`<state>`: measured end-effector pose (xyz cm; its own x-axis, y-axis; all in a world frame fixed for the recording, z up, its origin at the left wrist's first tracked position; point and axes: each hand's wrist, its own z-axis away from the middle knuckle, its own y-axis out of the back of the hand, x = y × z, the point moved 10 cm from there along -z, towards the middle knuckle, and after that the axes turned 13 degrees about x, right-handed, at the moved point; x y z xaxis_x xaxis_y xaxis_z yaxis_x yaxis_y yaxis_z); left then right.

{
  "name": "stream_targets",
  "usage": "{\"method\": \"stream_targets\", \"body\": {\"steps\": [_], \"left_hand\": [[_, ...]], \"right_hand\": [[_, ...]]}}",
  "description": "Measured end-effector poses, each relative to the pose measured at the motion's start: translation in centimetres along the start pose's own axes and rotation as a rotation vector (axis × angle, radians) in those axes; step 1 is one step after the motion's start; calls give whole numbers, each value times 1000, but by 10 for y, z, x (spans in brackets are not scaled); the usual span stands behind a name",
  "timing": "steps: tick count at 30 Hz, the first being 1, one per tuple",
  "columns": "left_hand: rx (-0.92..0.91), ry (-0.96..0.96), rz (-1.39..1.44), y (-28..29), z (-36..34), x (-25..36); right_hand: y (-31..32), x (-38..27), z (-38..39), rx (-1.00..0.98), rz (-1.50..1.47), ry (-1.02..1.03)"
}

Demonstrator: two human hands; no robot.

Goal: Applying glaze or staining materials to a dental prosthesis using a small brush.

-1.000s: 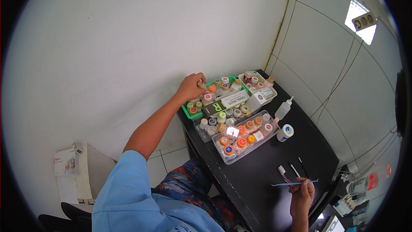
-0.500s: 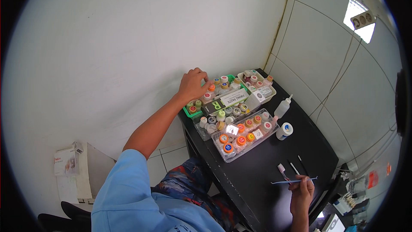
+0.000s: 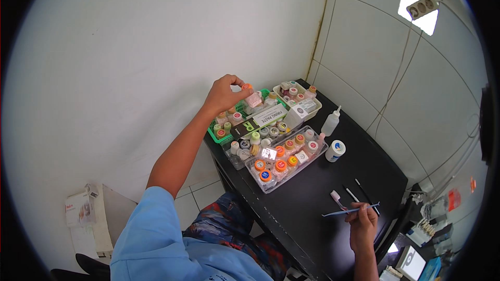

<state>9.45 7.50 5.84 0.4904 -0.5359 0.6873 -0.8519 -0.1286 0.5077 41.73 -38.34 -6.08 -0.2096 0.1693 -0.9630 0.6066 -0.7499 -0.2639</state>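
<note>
My left hand grips a small jar with an orange cap and pink contents, raised just above the green basket of small jars. My right hand holds a thin blue double-ended instrument crosswise over the black desk. A pink-and-white toothbrush and two slender tools lie beside that hand. A long printed box rests across the jars, and a clear tray of orange-capped bottles sits nearer me.
A cream tray holds more jars at the back. A squeeze bottle and a white tub stand on the desk. A power strip with hanging cables is on the tiled wall. Supplies crowd a lower right surface.
My left hand has lifted the orange-capped jar up out of the green basket. My right hand still holds the blue instrument, and the view has shifted slightly.
</note>
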Motion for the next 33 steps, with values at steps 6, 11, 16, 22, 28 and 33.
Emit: {"method": "stream_targets", "body": {"steps": [6, 11, 16, 22, 28, 33], "left_hand": [[-334, 157, 956, -12, 67, 84], [-650, 296, 1492, -51, 202, 152], [-867, 588, 1646, -110, 288, 165], [-863, 482, 1358, -155, 317, 153], [-829, 297, 1098, -151, 322, 155], [-831, 172, 1064, -147, 323, 154]], "right_hand": [[6, 18, 2, -6, -132, -89], [1, 20, 1, 7, -65, -29], [-19, -14, 8, -44, -25, 149], [-34, -19, 26, -80, 138, 193], [-42, -24, 38, -175, 394, 256], [-74, -57, 59, -275, 731, 727]]}}
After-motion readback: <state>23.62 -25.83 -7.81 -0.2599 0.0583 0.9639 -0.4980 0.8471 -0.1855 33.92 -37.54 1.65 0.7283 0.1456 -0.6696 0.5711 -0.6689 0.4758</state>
